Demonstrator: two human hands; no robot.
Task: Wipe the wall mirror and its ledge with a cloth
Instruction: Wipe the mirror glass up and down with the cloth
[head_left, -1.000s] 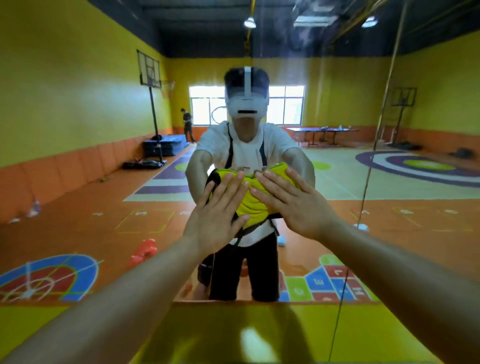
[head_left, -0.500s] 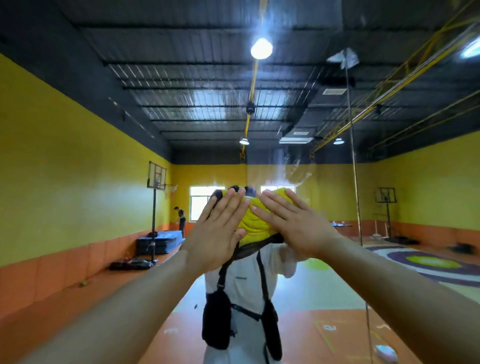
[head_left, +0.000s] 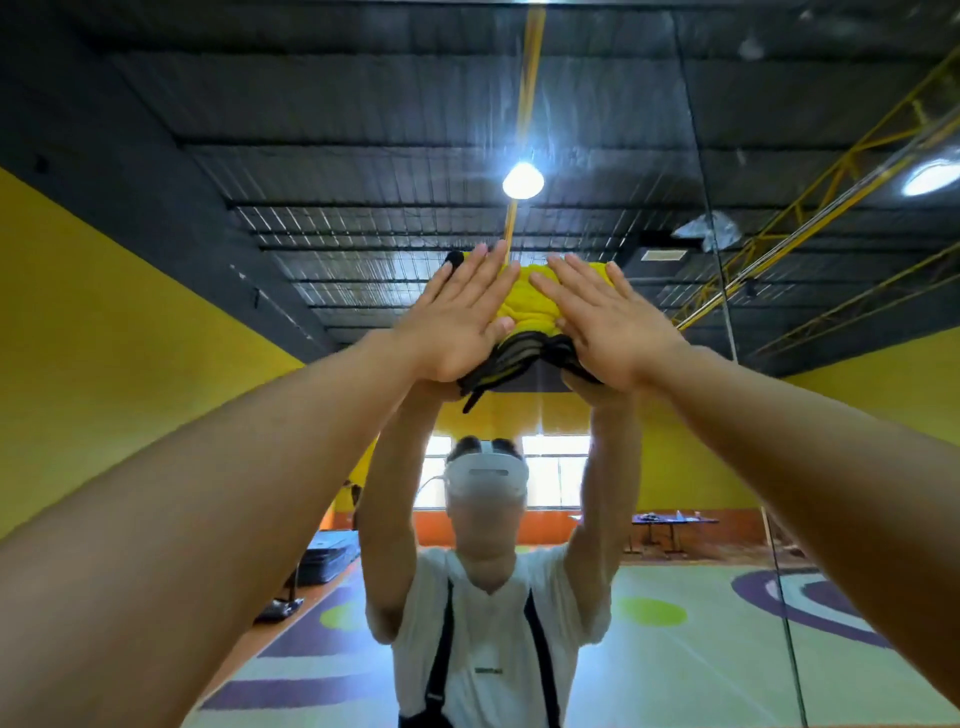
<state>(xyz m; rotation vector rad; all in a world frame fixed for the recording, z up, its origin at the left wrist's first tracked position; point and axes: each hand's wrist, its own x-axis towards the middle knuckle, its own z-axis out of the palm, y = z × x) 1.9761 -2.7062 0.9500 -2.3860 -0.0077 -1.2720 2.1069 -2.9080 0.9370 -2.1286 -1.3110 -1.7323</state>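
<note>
Mirror glass (head_left: 779, 415) fills the view, throwing back a yellow-walled gym and dark ceiling. Your left hand (head_left: 457, 317) and right hand (head_left: 605, 325) lie flat, fingers spread and gripping nothing, palms pinning the yellow cloth (head_left: 524, 306) against the glass high at twelve o'clock, arms at full stretch. Its dark edging (head_left: 511, 364) bunches loose below your wrists at six o'clock. Keep even pressure through both palms so the cloth slides as one pad, and overlap your strokes. A vertical seam (head_left: 727, 312) runs at three o'clock; work up to it. The ledge is out of view, probably not yet done.
</note>
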